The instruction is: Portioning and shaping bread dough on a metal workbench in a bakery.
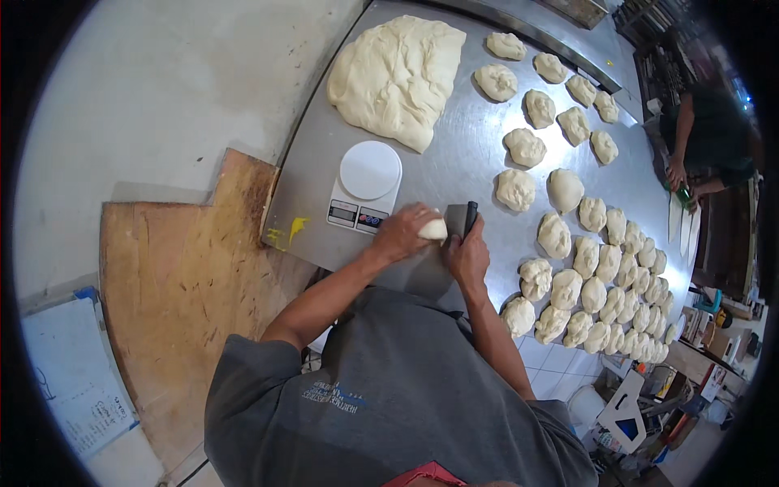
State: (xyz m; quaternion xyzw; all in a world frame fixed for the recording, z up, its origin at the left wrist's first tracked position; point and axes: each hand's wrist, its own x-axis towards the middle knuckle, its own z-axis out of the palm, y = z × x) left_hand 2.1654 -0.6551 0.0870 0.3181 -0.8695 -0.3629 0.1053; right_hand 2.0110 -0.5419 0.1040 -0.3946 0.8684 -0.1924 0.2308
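Note:
My left hand (399,237) is closed on a small pale dough piece (433,230), just below and right of a white digital scale (370,172) whose round platform holds nothing. My right hand (468,260) grips a metal dough scraper (461,219) with a dark handle, held upright beside that piece, above the steel table (300,219). A large slab of dough (393,77) lies behind the scale. Many separate dough lumps (526,146) are spread to the right, with several closer rows (592,292) along the near right.
At the far right a co-worker (698,134) bends over the table's end, hands on pale strips and a green object. Left are a pale wall (114,105), a wooden board (162,284) and a white sheet (69,365). Cluttered items (625,414) stand beyond the near right edge.

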